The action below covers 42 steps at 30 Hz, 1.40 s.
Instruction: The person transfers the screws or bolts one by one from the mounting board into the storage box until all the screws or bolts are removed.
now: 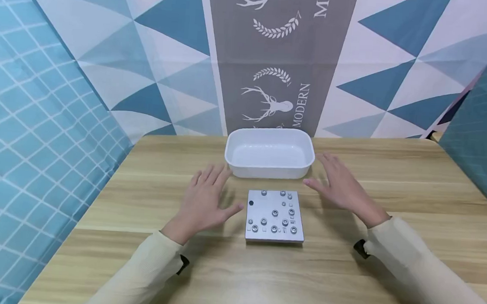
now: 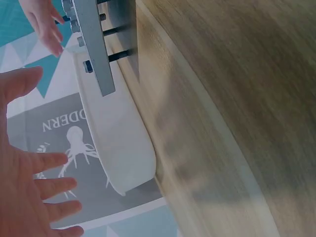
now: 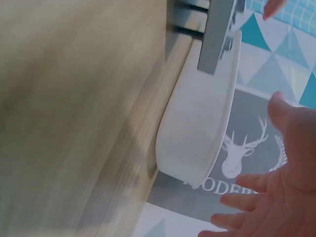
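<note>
A square silver metal plate (image 1: 270, 222) with several hex-socket bolts in its top lies between the two hands. Seen from the side in the left wrist view, the plate (image 2: 94, 47) is held above the tabletop by bolt shanks that stick out below it. My left hand (image 1: 203, 203) hovers left of the plate with fingers spread and thumb toward its edge, holding nothing. To the right, my right hand (image 1: 340, 184) is also spread and holds nothing; its fingertips are near the right end of a white rectangular tub (image 1: 269, 172).
The tub stands behind the plate at the back of the wooden table (image 1: 167, 264). A patterned cloth (image 1: 170, 48) hangs behind the table, with a blue checked cloth (image 1: 28, 132) at left and a teal cloth (image 1: 483, 117) at right.
</note>
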### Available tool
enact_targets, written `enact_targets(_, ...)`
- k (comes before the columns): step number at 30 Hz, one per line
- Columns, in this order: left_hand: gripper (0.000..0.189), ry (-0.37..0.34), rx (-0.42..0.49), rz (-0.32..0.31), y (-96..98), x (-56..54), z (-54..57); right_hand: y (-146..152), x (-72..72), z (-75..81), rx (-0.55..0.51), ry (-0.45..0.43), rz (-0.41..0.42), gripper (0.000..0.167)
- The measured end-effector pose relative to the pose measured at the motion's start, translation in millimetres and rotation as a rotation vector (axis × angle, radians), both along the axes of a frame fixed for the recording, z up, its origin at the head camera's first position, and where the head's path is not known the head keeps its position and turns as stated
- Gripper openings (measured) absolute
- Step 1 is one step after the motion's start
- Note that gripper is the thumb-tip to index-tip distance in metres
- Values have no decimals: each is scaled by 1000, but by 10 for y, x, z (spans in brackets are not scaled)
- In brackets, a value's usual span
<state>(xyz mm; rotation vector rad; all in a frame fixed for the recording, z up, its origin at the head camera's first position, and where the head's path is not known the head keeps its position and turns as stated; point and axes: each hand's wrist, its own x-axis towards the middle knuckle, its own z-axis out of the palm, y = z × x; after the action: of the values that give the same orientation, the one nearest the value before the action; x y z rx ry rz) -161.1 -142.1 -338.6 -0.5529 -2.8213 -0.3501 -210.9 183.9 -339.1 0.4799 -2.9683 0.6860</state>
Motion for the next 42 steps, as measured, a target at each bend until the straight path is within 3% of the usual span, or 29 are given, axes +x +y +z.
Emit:
enact_targets(5, 74, -87, 150, -61, -21, -45, -10, -22, -198, -7, -138, -18, 23, 69)
enact_targets(7, 70, -134, 226, -80, -27, -70, -7, -32, -261, 5, -166, -34, 4, 66)
enact_targets(11, 66, -164, 287, -116, -27, -139, 5, -55, -370, 32, -217, -69, -50, 59)
enact_targets(20, 60, -178, 303, -254, 35, -279, 35, -34, -525, 41, -362, -111, -163, 50)
enact_targets(29, 46, -200, 300, -416, 88, -327, 81, 28, -607, 10, -478, -219, -197, 48)
enact_targets(35, 43, -229, 288, -465, 128, -362, 84, 52, -648, 16, -530, -288, -226, 49)
enact_targets(42, 37, -320, 222, -495, 169, -377, 70, 34, -674, 10, -607, -382, -235, 50)
